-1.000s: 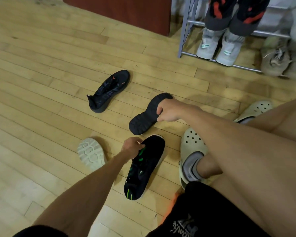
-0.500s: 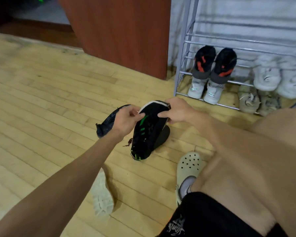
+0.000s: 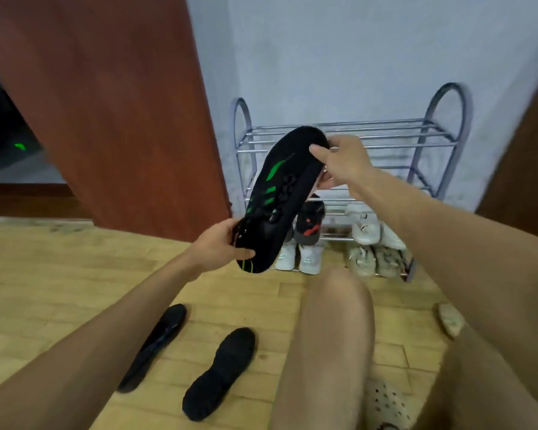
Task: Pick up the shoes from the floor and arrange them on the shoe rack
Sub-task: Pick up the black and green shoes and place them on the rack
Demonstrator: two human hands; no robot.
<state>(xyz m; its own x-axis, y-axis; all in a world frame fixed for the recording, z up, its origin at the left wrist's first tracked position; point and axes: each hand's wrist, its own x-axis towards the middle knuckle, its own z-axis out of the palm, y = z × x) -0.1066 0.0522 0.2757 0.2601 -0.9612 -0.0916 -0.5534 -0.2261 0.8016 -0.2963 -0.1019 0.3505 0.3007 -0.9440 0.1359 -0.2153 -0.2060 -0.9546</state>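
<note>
I hold a black shoe with green stripes (image 3: 280, 193) up in the air in front of the metal shoe rack (image 3: 348, 131). My left hand (image 3: 221, 246) grips its lower end and my right hand (image 3: 342, 162) grips its upper end. Two more black shoes lie on the wooden floor below: one on its side (image 3: 156, 342) and one sole-up (image 3: 221, 370). The rack's top shelves are bare; its lower shelves hold a dark shoe with red marks (image 3: 309, 225), white shoes (image 3: 364, 225) and beige shoes (image 3: 373, 259).
A red-brown door (image 3: 112, 113) stands left of the rack against a pale wall. My bare knee (image 3: 336, 305) and a cream clog on my foot (image 3: 385, 405) are at the lower right. A pale shoe (image 3: 451, 318) lies on the floor at right.
I have lifted the green-striped shoe from near the floor up to the rack's upper shelves with both hands. My view has tilted upward toward the wall.
</note>
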